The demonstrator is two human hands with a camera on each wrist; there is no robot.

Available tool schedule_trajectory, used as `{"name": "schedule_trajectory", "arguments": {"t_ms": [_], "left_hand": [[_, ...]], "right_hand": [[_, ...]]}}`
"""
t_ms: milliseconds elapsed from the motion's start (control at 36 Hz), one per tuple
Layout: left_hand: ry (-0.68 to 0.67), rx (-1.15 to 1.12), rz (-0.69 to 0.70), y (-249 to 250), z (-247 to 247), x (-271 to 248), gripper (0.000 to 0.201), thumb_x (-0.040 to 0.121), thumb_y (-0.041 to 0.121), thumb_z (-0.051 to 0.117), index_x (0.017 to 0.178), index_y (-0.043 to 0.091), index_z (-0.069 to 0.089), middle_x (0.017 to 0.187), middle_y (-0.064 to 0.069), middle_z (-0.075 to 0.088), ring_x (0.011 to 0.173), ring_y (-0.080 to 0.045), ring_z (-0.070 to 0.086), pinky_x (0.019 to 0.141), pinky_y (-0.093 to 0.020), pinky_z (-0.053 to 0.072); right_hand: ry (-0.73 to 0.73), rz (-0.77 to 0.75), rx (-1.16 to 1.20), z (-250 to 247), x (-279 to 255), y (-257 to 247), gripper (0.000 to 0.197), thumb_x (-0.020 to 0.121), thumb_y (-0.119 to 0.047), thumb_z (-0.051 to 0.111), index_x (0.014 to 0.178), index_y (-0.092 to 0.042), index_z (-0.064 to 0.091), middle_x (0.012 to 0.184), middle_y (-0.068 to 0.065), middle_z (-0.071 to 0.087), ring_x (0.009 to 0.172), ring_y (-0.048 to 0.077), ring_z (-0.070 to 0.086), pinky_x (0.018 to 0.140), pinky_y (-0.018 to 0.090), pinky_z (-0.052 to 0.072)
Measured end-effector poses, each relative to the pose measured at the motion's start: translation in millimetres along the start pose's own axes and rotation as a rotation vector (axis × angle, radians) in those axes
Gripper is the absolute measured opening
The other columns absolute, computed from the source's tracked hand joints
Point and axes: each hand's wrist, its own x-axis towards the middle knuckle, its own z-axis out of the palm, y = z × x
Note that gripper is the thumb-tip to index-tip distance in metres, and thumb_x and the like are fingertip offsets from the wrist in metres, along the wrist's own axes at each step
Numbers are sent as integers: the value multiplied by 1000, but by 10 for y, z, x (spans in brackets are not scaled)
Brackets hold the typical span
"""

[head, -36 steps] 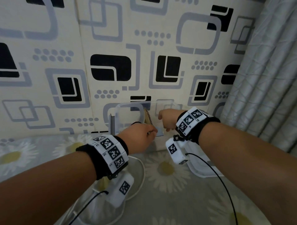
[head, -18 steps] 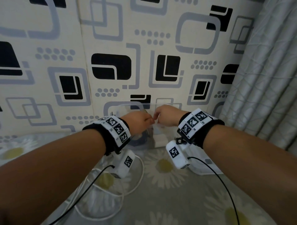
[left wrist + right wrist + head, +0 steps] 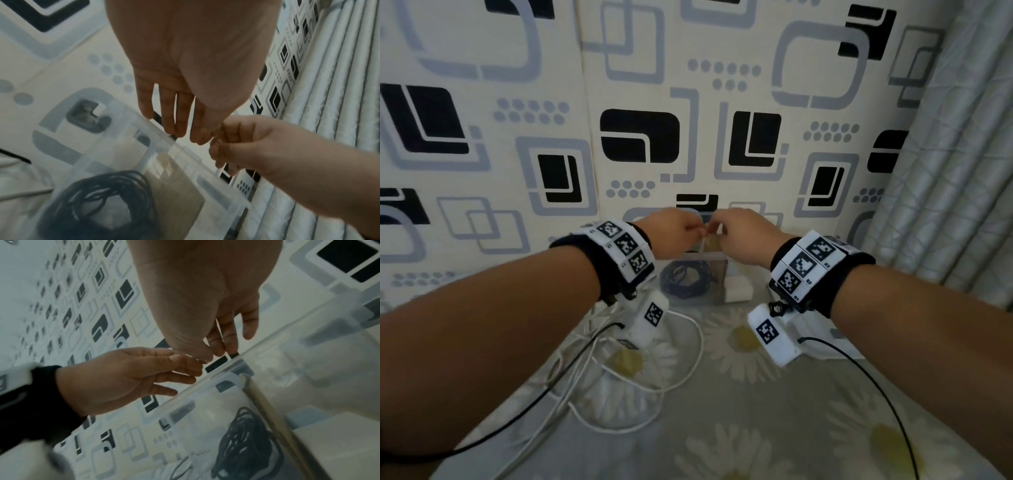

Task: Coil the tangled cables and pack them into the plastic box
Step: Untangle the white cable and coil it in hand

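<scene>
A clear plastic box point(image 3: 720, 274) stands against the wall on the flowered bedspread. A black coiled cable point(image 3: 685, 279) lies in its left half, beside an upright cardboard divider point(image 3: 710, 245). Both hands hover over the box's far rim point(image 3: 287, 331) with their fingertips touching. My left hand point(image 3: 697, 231) has nearly straight fingers point(image 3: 170, 123) pointing down. My right hand point(image 3: 717, 229) is curled, thumb pressed on the forefinger point(image 3: 222, 146). I see nothing between the fingers. The coil point(image 3: 107, 194) and the divider point(image 3: 265, 407) lie below the hands, untouched.
Loose white cables point(image 3: 681, 370) sprawl on the bedspread under my left forearm. A white charger block point(image 3: 736, 291) sits right of the divider. A flat pale lid point(image 3: 825, 339) lies under my right wrist. A patterned wall is behind the box, and a curtain point(image 3: 945, 171) hangs at right.
Both hands have lifted from low in the box to just above its rim and have drawn together until their fingertips meet.
</scene>
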Motion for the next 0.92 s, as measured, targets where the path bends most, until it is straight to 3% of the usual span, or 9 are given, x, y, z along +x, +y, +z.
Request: {"name": "schedule_trajectory", "arguments": {"t_ms": [83, 167, 278, 389, 500, 611, 667, 778, 917], "left_hand": [[105, -39, -24, -105, -191, -134, 27, 101, 34, 43, 114, 24, 63, 91, 7, 58, 79, -10, 53, 67, -23, 41], [192, -40, -59, -246, -320, -237, 29, 99, 35, 44, 117, 24, 64, 112, 2, 62, 93, -10, 51, 81, -23, 36], [214, -83, -156, -406, -398, -452, 26, 98, 33, 48, 114, 21, 65, 103, 3, 59, 85, -11, 51, 76, -23, 37], [101, -62, -245, -598, -370, -716, 25, 96, 33, 53, 115, 22, 65, 107, 2, 60, 102, -18, 56, 87, -25, 41], [-179, 14, -319, -748, -266, -1016, 26, 95, 36, 54, 118, 26, 63, 112, 6, 58, 98, -15, 53, 88, -25, 42], [-388, 49, -403, -922, -57, -1257, 40, 90, 45, 60, 127, 31, 56, 123, 4, 59, 107, -19, 60, 94, -34, 51], [-391, 106, -412, -992, 37, -1352, 46, 90, 43, 60, 133, 28, 50, 126, 2, 57, 103, -17, 58, 91, -31, 49], [-307, 61, -401, -1038, 132, -1514, 33, 94, 30, 56, 125, 20, 55, 110, -2, 62, 78, -16, 58, 69, -25, 50], [-215, -118, -380, -1117, 184, -1628, 29, 95, 40, 54, 105, 15, 67, 96, -3, 71, 89, -21, 67, 76, -27, 54]], "right_hand": [[86, -52, 5, -12, -49, -131, 25, 89, -12, 47, 106, -23, 63, 94, -4, 55, 90, 20, 55, 74, 29, 42], [160, -47, 35, -28, -78, -273, 19, 89, -18, 47, 100, -25, 61, 87, -7, 57, 84, 19, 55, 72, 31, 45], [99, -90, 71, 15, -106, -506, 7, 88, -23, 53, 90, -25, 60, 81, -11, 53, 86, 17, 55, 73, 30, 44], [-45, -113, 64, 156, -171, -711, 12, 89, -25, 55, 79, -27, 59, 92, -7, 61, 91, 18, 59, 82, 33, 49], [-234, -143, 42, 302, -302, -871, 19, 93, -18, 54, 94, -9, 71, 88, 7, 74, 77, 18, 69, 63, 25, 49], [-396, -148, 108, 495, -383, -971, 16, 94, -14, 54, 104, -10, 66, 86, 3, 70, 75, 17, 70, 70, 29, 56], [-417, -136, 99, 594, -399, -1038, 22, 95, -12, 51, 114, -12, 61, 89, -2, 63, 83, 18, 68, 64, 23, 52], [-460, -157, 66, 763, -407, -1141, 38, 95, -15, 51, 132, -23, 49, 125, 3, 57, 109, 22, 56, 89, 31, 48], [-437, -155, 71, 900, -413, -1248, 39, 90, -24, 58, 128, -23, 51, 126, 3, 55, 110, 20, 53, 89, 30, 44]]}}
